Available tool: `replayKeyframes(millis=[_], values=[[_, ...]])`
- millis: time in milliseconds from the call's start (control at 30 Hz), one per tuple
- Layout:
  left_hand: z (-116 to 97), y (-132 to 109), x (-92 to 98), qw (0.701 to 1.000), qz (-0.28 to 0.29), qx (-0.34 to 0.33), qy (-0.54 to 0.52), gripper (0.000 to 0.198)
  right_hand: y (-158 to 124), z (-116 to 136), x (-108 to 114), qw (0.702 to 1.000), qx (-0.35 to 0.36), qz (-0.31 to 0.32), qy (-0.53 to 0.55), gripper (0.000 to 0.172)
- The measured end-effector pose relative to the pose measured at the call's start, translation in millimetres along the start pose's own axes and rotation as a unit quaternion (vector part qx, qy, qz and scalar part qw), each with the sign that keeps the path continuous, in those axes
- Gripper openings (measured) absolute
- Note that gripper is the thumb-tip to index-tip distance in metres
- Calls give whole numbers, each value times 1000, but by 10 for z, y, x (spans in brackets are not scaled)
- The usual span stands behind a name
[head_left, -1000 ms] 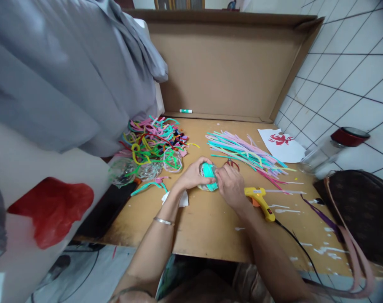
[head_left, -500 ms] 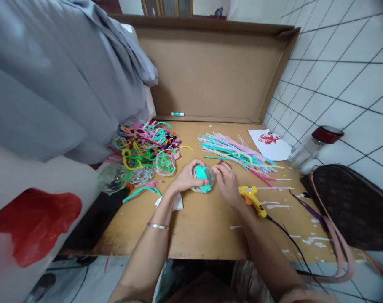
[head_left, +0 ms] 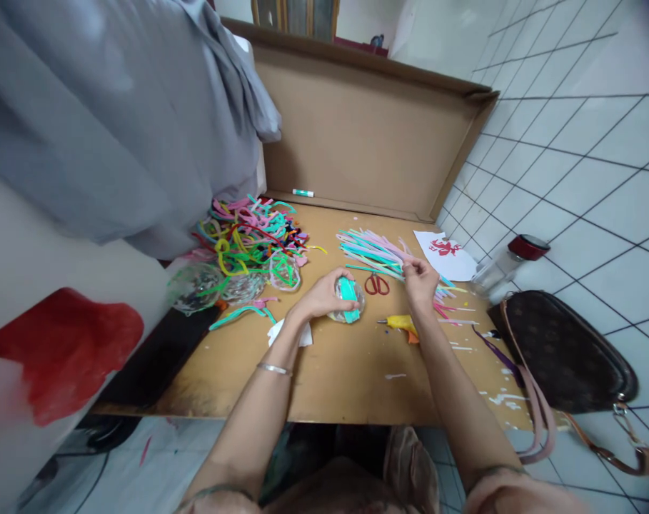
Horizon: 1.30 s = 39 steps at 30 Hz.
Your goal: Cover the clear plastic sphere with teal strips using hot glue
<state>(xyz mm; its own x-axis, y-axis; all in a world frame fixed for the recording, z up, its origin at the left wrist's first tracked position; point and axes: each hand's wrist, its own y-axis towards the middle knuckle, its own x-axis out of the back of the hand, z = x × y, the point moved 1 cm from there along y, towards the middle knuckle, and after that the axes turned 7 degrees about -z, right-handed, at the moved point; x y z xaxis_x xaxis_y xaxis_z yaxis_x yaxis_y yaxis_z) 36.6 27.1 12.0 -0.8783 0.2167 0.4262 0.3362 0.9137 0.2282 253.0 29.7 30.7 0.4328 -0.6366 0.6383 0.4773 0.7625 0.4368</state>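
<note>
My left hand [head_left: 324,294] is curled round a clear plastic ball [head_left: 348,301] wrapped with teal pipe cleaner, resting on the wooden table [head_left: 345,371]. My right hand [head_left: 420,277] reaches to the fan of straight pastel pipe cleaners [head_left: 380,251], its fingers pinched on the strands at the near edge. Red-handled scissors [head_left: 377,284] lie between the two hands. A yellow glue gun [head_left: 402,325] lies under my right forearm.
A tangled heap of coloured pipe cleaners [head_left: 249,235] and clear plastic shells [head_left: 217,287] sit at left. Grey cloth [head_left: 115,114] hangs left. A cardboard sheet [head_left: 367,135] backs the table. A paper with red print [head_left: 446,254], a red-lidded jar [head_left: 503,265] and a brown bag [head_left: 562,353] are right.
My right hand left the ball and moved up and right to the straight pipe cleaners, uncovering the scissors. My left hand stays on the ball. The camera tilted slightly.
</note>
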Motion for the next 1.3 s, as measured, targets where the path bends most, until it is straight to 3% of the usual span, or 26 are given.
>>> replayKeyframes(millis=[200, 367, 500, 633, 767, 1000, 1067, 1133, 1200, 1300], values=[[31, 4, -16, 999, 14, -28, -4, 50, -18, -50, -83, 981, 42, 89, -167, 28], [1, 3, -12, 999, 10, -32, -10, 49, 37, -89, -181, 945, 32, 136, -296, 36], [-10, 5, -10, 999, 4, -32, -10, 50, 36, -111, -213, 928, 31, 162, -334, 40], [16, 9, -13, 999, 7, -34, -10, 51, 32, -164, -202, 932, 17, 169, -321, 36], [14, 8, -14, 1000, 3, -26, 2, 52, 79, -210, -135, 952, -13, 176, -251, 26], [-26, -7, 2, 1000, 4, -14, 5, 50, 35, -41, 79, 987, -29, 155, 21, 48], [-15, -3, 2, 1000, 4, -15, 6, 51, -69, 15, 146, 963, -64, 163, 203, 45], [6, 7, -3, 1000, 3, -18, 10, 52, -202, 53, 220, 899, -100, 192, 382, 34], [36, 19, -11, 1000, 4, -21, 16, 53, -342, 74, 299, 854, -105, 248, 445, 25], [77, 36, -24, 999, -1, -29, 20, 55, -514, 86, 413, 833, -100, 304, 451, 27]])
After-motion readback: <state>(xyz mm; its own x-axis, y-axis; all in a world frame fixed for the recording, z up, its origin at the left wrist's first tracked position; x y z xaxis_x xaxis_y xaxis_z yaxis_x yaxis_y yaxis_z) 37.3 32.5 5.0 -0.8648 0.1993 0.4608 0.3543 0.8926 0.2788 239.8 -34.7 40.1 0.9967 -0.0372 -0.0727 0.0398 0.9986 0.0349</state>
